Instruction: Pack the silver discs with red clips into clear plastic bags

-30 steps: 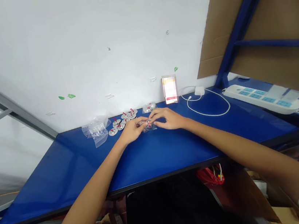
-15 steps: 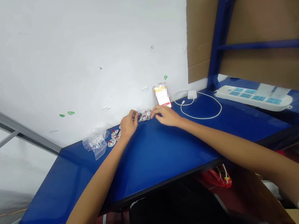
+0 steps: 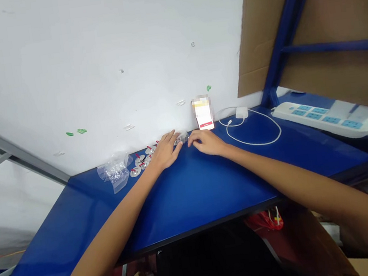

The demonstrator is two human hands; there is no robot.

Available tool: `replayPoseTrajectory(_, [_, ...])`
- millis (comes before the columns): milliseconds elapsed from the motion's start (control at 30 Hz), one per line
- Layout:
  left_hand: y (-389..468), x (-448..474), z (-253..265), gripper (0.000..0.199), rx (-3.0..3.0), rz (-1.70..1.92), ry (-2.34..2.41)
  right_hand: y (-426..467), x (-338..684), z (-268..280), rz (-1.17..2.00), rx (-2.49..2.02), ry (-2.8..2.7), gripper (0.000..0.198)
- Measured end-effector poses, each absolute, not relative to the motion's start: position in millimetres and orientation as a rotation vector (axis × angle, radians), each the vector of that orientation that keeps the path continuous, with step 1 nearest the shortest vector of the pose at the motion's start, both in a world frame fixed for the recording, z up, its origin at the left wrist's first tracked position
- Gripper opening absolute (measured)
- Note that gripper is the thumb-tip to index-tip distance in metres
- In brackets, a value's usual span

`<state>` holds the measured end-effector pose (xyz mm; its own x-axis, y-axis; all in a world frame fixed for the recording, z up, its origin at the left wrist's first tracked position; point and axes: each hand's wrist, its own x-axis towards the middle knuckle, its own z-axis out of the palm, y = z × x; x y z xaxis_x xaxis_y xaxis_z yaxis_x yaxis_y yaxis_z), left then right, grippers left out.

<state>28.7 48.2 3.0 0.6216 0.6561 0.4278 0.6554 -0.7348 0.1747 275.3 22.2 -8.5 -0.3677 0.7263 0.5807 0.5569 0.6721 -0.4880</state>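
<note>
The clear packet [image 3: 184,136] is mid-frame, at the back of the big blue bench [image 3: 193,186]. By its left end, the left hand [image 3: 166,151] has a wide grip; by its right end, the right hand [image 3: 208,142] curls, its grip hard to tell. Small discs [image 3: 136,172] lie left of centre.

Along the rear of the tabletop [image 3: 190,187], before the wall [image 3: 143,34], plastic bags [image 3: 115,172] are lying at left, discs [image 3: 136,172] are sitting between them and the left hand [image 3: 167,150], and a packet [image 3: 183,137] is resting between that and the right hand [image 3: 207,142]. Behind the right hand a phone [image 3: 204,113] is standing; rightward, a charger [image 3: 241,112] and cable [image 3: 260,144] are lying, with a power strip [image 3: 324,120] sitting farther right.
</note>
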Motion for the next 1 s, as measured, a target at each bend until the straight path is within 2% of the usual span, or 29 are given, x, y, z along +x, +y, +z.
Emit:
replayPoseTrajectory(200, [26, -24, 23, 0.047, 2.756, 0.903, 1.239, 24, 276, -15, 0.314, -1.002, -2.089, 0.039])
replayPoseTrajectory(400, [39, -75, 31, 0.032, 2.611, 1.027, 1.569, 23, 274, -21, 0.371, -1.017, -2.101, 0.039])
replayPoseTrajectory(567, [44, -81, 26, 0.028, 2.62, 0.796, 1.555, 18, 268, -20, 0.39, -1.024, -2.113, 0.039])
replayPoseTrajectory(767, [44, -74, 7, 0.039, 2.691, 0.438, 1.587, 12, 263, -14, 0.412, -1.032, -2.164, 0.038])
replayPoseTrajectory(1000, [54, -84, 8, 0.019, 2.658, 0.465, 1.556, 10, 263, -12, 0.452, -1.012, -2.174, 0.038])
